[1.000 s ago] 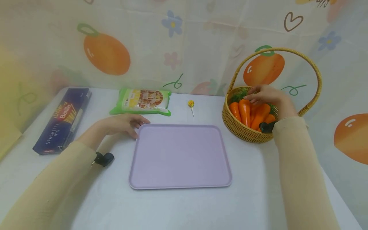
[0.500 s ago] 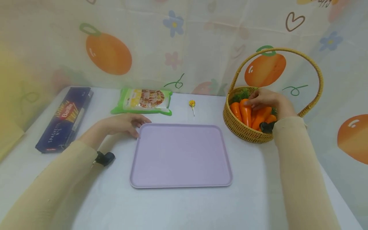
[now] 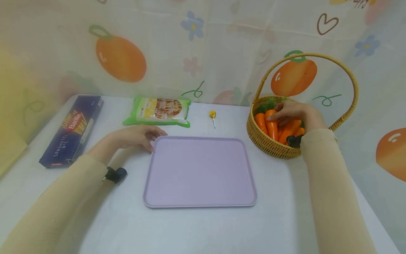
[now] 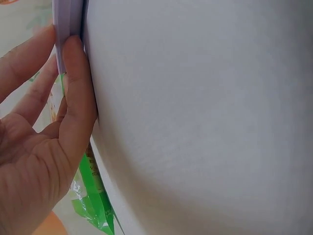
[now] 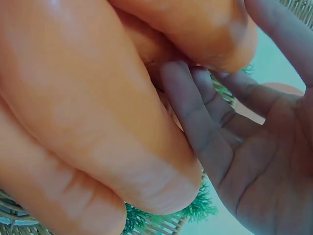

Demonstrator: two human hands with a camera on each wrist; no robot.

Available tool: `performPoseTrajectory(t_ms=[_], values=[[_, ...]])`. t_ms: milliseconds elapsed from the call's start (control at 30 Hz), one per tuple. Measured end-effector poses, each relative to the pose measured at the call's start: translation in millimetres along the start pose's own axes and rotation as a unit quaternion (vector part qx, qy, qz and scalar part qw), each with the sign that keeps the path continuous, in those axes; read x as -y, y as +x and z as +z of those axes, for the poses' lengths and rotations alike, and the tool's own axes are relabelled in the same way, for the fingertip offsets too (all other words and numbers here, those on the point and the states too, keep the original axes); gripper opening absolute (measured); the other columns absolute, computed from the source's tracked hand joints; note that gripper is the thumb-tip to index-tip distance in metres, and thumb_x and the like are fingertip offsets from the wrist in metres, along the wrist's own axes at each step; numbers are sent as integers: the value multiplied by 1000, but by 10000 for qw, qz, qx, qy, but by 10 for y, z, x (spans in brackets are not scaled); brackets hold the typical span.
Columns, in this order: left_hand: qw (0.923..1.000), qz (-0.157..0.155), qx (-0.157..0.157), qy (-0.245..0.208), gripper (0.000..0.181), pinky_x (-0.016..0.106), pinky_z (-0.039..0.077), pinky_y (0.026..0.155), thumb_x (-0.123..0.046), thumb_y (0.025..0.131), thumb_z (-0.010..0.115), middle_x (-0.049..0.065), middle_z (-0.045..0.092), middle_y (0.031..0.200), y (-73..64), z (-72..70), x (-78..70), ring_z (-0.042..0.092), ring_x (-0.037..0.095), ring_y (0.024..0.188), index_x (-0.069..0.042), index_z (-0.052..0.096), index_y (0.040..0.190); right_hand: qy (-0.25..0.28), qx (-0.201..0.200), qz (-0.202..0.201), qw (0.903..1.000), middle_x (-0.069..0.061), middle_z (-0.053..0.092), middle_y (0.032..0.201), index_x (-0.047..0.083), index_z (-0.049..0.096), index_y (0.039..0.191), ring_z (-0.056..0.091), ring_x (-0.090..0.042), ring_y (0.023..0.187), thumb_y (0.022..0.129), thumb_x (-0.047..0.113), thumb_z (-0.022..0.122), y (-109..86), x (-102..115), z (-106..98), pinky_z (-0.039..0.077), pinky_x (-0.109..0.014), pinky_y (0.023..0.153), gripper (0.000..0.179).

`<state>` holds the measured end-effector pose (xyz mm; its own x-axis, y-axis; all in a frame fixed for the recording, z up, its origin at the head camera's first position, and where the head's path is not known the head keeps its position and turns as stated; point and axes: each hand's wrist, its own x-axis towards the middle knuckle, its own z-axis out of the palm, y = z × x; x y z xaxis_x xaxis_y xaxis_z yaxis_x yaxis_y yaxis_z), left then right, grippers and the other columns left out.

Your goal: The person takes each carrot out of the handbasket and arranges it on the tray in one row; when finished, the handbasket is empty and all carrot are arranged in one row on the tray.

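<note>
My right hand (image 3: 293, 111) reaches into a wicker basket (image 3: 272, 150) at the right. Its thumb lies on an orange carrot (image 3: 271, 128), with the fingers down the other side among more carrots (image 5: 98, 112); in the right wrist view the fingers curl under the upper carrot (image 5: 205, 29). Fingertips are partly hidden there. At the far left corner of a flat lilac tray (image 3: 200, 173), my left hand (image 3: 134, 137) touches the rim with relaxed fingers. The left wrist view has fingertips on either side of the tray's edge (image 4: 68, 19).
A blue spaghetti box (image 3: 71, 132) lies at the left. Behind the tray are a green and white food packet (image 3: 161, 111) and a small yellow lollipop (image 3: 212, 114). The basket's tall handle (image 3: 353, 84) arches over my right hand. A patterned cloth (image 3: 222, 46) hangs behind the table.
My right hand has lowered slightly and moved left onto the carrot, its thumb now on the carrot's top. The left hand stays at the tray's corner.
</note>
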<state>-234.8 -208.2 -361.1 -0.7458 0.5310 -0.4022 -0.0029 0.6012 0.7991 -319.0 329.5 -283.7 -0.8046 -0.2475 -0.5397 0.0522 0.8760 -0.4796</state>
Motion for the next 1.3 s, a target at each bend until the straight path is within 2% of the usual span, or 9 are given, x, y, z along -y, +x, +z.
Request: performPoseTrajectory(t_ms=[200, 433, 567, 700, 800, 967, 1167, 1300], values=[[10000, 1, 18, 14, 69, 21, 49, 87, -3, 79, 71, 16, 50, 138, -8, 6, -8, 43, 30, 126, -10, 48, 143, 113, 39, -33, 9999, -28, 48, 144, -9, 22, 150, 67, -29, 114, 92, 44, 65, 1, 24, 42, 52, -45, 101, 89], [9998, -15, 16, -194, 70, 20, 49, 85, 0, 78, 71, 16, 49, 137, -8, 19, -19, 43, 29, 126, -7, 48, 143, 585, 238, -119, 9979, -28, 42, 148, -7, 9, 154, 69, -16, 104, 91, 42, 66, 1, -63, 7, 55, -38, 97, 98], [9997, -79, -7, -244, 71, 19, 50, 85, 2, 78, 71, 16, 46, 138, -13, 25, -22, 42, 29, 126, -7, 47, 144, 1057, 268, -166, 9939, -17, 50, 136, -1, 8, 155, 68, -11, 98, 93, 36, 65, 5, -99, -24, 57, -32, 92, 92], [9996, -77, 15, -261, 71, 19, 50, 84, 2, 78, 71, 17, 46, 138, -19, 28, -25, 42, 30, 126, -7, 46, 144, 1450, 189, -176, 9891, -3, 54, 120, 5, 7, 156, 67, -12, 94, 95, 30, 64, -23, -100, -35, 57, -32, 91, 88], [9996, -36, 42, -278, 71, 19, 51, 84, 2, 78, 71, 17, 46, 138, -14, 27, -16, 42, 29, 126, -7, 46, 144, 1624, 224, -163, 9863, -2, 54, 117, 7, 4, 158, 69, -14, 93, 97, 28, 60, -46, -102, -37, 57, -34, 91, 85], [9997, 22, 42, -248, 70, 19, 51, 85, 2, 78, 71, 17, 49, 139, -8, 23, 4, 43, 30, 127, -6, 46, 144, 1921, 318, -134, 9808, -5, 49, 125, 9, -4, 158, 68, -15, 91, 98, 25, 58, -35, -128, -44, 58, -36, 91, 88], [9997, 10, 76, -243, 70, 20, 51, 86, 0, 80, 71, 17, 50, 140, -12, 24, 7, 45, 30, 128, -7, 45, 145, 2154, 49, -219, 9763, -6, 44, 133, 8, -10, 158, 69, -11, 92, 98, 27, 58, -49, -181, -72, 58, -34, 89, 93], [9997, 81, 89, -205, 70, 19, 49, 88, -2, 80, 72, 17, 50, 140, -8, 10, 27, 45, 30, 128, -7, 45, 145, 2526, -345, -363, 9663, 6, 53, 121, 9, -4, 157, 69, -9, 91, 99, 29, 57, -123, -175, -119, 58, -33, 88, 86]])
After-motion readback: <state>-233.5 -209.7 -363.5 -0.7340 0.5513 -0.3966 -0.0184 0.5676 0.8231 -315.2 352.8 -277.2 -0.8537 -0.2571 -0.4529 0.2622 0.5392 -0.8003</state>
